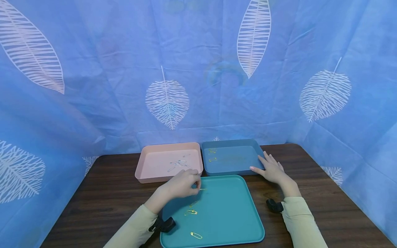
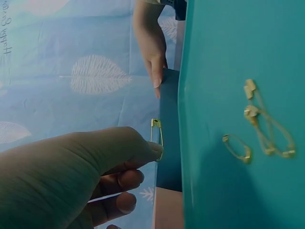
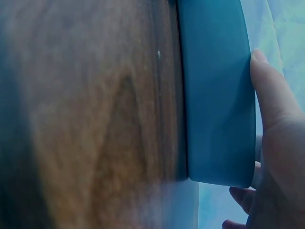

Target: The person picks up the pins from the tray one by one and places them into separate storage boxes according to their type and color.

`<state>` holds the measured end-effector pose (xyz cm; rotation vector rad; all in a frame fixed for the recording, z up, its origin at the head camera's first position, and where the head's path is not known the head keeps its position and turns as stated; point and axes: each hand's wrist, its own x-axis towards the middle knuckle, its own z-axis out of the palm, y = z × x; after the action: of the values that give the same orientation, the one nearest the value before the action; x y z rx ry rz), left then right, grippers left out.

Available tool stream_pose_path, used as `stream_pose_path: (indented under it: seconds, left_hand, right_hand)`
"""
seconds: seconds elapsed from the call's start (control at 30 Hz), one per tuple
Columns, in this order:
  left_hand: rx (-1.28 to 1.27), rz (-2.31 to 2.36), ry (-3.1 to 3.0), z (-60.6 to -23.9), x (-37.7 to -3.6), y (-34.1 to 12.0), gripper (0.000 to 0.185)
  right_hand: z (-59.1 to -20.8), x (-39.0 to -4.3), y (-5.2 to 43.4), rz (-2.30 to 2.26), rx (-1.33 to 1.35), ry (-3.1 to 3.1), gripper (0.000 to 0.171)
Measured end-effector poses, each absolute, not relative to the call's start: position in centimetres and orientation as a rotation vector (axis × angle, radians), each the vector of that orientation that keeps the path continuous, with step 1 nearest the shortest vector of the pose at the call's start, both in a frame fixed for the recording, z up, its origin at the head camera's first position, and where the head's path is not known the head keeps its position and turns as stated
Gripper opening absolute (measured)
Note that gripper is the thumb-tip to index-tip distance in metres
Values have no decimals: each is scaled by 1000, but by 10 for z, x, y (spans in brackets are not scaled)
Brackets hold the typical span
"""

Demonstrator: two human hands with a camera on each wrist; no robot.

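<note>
Gold safety pin (image 2: 156, 123) sits pinched in left hand (image 1: 183, 184). Right hand (image 1: 273, 170), fingers spread, touches blue tray (image 1: 231, 143), perhaps steadying it

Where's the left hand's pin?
In the head view, the pin juts right, pinched by the left hand, over the teal tray toward its far edge.
</note>
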<state>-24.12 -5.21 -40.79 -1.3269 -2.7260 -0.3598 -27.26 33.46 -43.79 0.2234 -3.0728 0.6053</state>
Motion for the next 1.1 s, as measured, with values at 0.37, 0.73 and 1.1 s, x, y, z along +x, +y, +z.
stream_pose_path:
  seconds: [0.37, 0.73, 1.1]
  left_hand:
    - [-1296, -380, -2681, -401, -263, -38, 16]
    - [-1307, -338, -2681, -391, -280, -17, 15]
    - [-1241, -334, -2753, -383, -296, 2, 14]
  right_hand:
    - [-438, -276, 335, 566, 226, -3068, 91]
    - [-436, -273, 333, 585, 226, -3054, 90]
    - [-437, -273, 334, 583, 224, -3055, 91]
